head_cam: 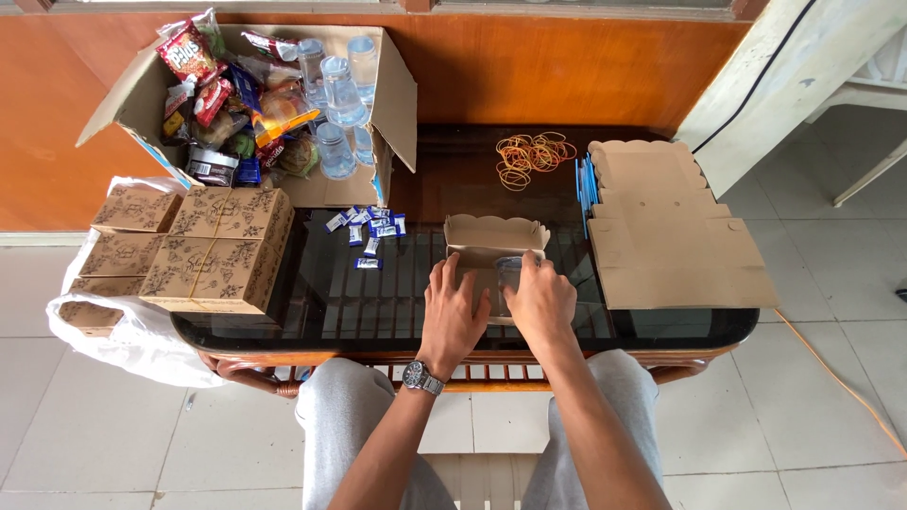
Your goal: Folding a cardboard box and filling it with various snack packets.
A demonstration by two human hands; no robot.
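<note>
**Both hands at a small open box on the glass table**

Looking down from the head camera, the person's left hand [452,316] lies flat with fingers spread against the near side of a small open cardboard box [493,247], a wristwatch [421,378] on its wrist. The right hand [540,300] curls around a clear plastic cup [510,274] that sits inside the box, fingers wrapped on it. The box stands on the dark glass table [378,302], near the front edge and about midway across.

Just left of the box lie small blue-and-white sachets [368,231]. Further left stands a stack of closed patterned boxes [222,250], some resting on a white plastic bag [142,340]. Behind them, a large open carton [392,90] holds snack packets and sealed water cups. Rubber bands [532,154] lie behind the small box, and flat unfolded box blanks [671,236] cover the right end of the table.
</note>
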